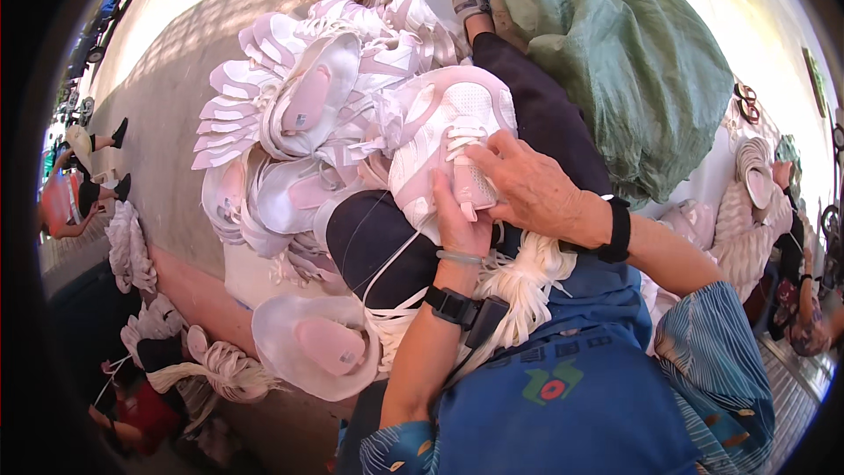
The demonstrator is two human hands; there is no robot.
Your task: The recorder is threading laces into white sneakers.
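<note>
A pink and white shoe upper [420, 136] rests over my raised dark-clad knee, its perforated toe pointing away from me. My left hand [462, 224] is closed on its near end, with the thumb up along the pink tongue [470, 183]. From the right, my right hand [532, 189] curls over the opening; its fingertips touch the lacing and the tongue. White lace [464, 134] crosses the upper's lower eyelets. Whether my right fingers pinch a lace end is hidden. A loose bundle of white shoelaces [532, 286] lies on my lap, just below my hands.
Stacked pink and white uppers [308, 97] are heaped left and ahead of me. One upper [330, 343] lies by my left forearm. A big green sack [624, 62] stands ahead right. Other people sit on both sides, among more uppers [747, 202] and lace bundles [233, 374].
</note>
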